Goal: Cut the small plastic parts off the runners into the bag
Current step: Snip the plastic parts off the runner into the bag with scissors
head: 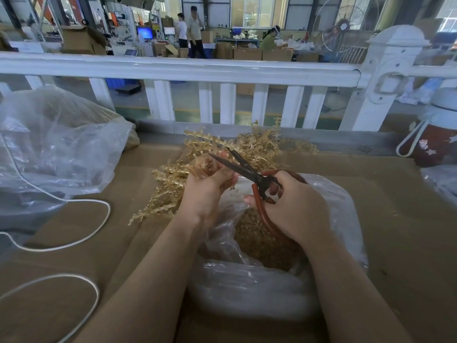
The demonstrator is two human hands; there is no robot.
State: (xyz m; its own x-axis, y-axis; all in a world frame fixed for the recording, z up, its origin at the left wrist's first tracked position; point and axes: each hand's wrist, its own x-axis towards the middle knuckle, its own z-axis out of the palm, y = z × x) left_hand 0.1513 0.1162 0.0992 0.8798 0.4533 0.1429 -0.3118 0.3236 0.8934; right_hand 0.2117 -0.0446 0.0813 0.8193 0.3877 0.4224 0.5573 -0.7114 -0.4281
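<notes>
Bright daylight comes in through the big windows (257,11) far at the back. The white rail (173,68) bends because the wide lens curves things. Shadows are soft, and the edges look a little blurry.

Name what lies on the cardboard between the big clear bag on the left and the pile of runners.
In the head view, a white cord loops across bare cardboard between the large bag and the runners.

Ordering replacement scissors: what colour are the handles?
Reddish-brown handles on the scissors, seen in the head view.
</notes>
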